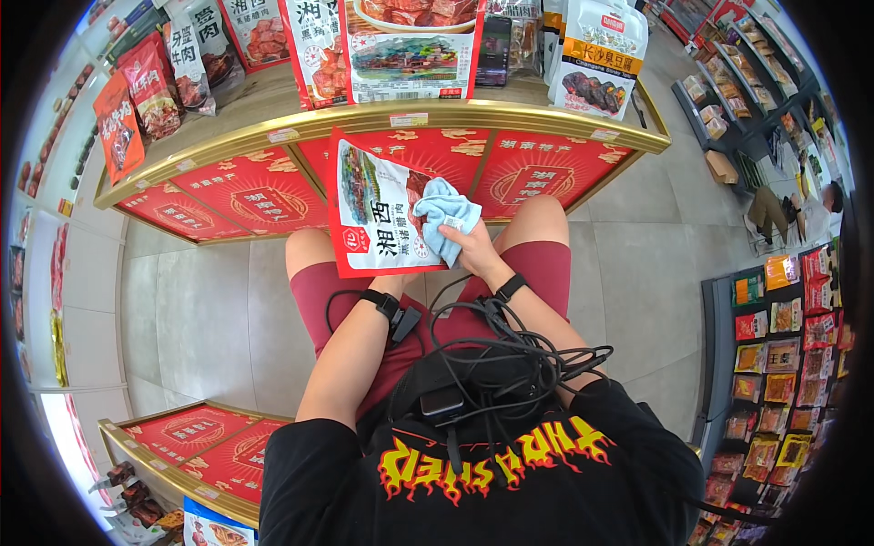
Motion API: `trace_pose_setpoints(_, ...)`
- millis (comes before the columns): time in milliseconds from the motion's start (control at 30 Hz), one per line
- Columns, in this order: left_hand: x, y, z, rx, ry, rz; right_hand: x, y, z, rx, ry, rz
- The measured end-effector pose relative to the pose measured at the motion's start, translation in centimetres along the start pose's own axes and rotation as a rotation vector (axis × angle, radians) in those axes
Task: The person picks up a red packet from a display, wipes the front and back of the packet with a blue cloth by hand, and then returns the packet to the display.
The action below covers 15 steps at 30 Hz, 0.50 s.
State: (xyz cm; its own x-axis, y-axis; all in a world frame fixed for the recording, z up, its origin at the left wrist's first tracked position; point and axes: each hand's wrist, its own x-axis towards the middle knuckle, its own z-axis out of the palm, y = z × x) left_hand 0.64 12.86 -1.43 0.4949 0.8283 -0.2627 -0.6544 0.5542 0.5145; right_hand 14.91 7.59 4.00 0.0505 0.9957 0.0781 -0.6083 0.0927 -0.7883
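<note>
Above my lap a red-and-white printed food bag (369, 225) is held up, turned sideways, its front towards me. My left hand (399, 282) is mostly hidden behind the bag's lower edge and supports it from there; its fingers do not show. A crumpled light blue cloth (444, 217) is gripped in my right hand (474, 247), thumb on top. The cloth lies against the right part of the bag's front and covers some of its meat picture.
A gold-edged display stand (505, 115) with red panels carries upright food bags (413, 54) and a phone (493, 51). Black cables (519, 341) lie tangled over my lap. Stocked shelves (771, 362) line the right; behind left is another stand (184, 437). A person (812, 211) sits far right.
</note>
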Motion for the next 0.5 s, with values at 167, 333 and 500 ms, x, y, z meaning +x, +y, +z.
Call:
trace_pose_setpoints(167,0.8,-0.7,-1.8,0.161,-0.1,0.068,0.1,1.0,-1.1,-0.499,-0.019,-0.127)
trace_pose_setpoints(333,0.9,-0.6,-2.5,0.921,-0.237,0.408,0.4,1.7,-1.9,-0.76,0.09,-0.203)
trace_pose_setpoints(500,-0.3,0.4,0.4,-0.212,-0.108,-0.087,-0.1,0.5,-1.3,-0.643,0.241,-0.234)
